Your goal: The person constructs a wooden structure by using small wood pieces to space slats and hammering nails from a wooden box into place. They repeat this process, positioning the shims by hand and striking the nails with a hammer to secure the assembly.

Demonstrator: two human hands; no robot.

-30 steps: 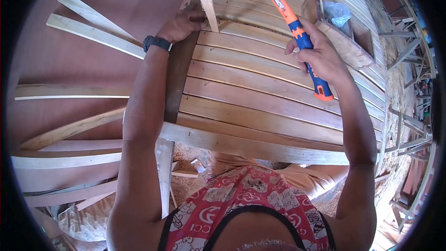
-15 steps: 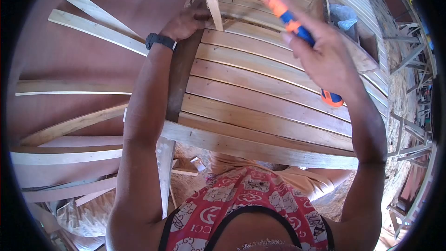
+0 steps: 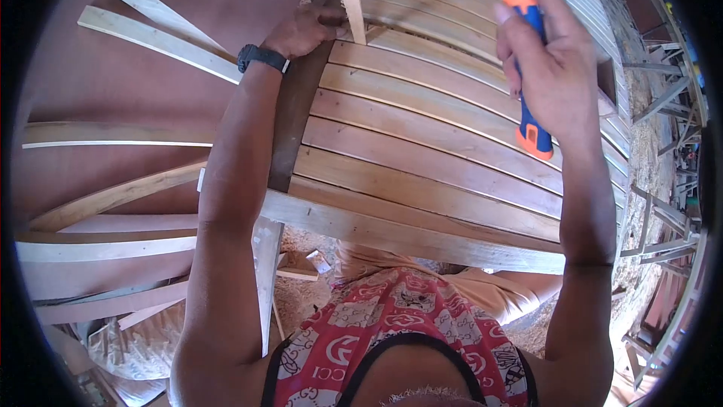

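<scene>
My right hand [image 3: 553, 68] is raised over the slats, wrapped round the orange and blue handle of a hammer [image 3: 532, 132]. Its head lies beyond the top edge of the view. My left hand [image 3: 305, 30], with a black watch at the wrist, rests at the dark frame beam [image 3: 295, 117]. Its fingers are curled together by the slat ends; what they pinch, if anything, is hidden. Right beside those fingertips a short wooden stick [image 3: 352, 14] stands up from a gap between the slats. Long wooden slats [image 3: 429, 143] lie side by side across the frame.
Loose wooden strips [image 3: 158, 44] lie on the brown panel [image 3: 135, 98] to the left. A pale rail [image 3: 407, 230] runs along the near edge, close to my body. A wooden box [image 3: 607, 83] is partly hidden behind my right hand. Wooden trestles [image 3: 663, 91] stand at far right.
My right hand has moved up and slightly right, and the hammer has swung from slanting left to nearly upright in the view. My left hand stays by the stick.
</scene>
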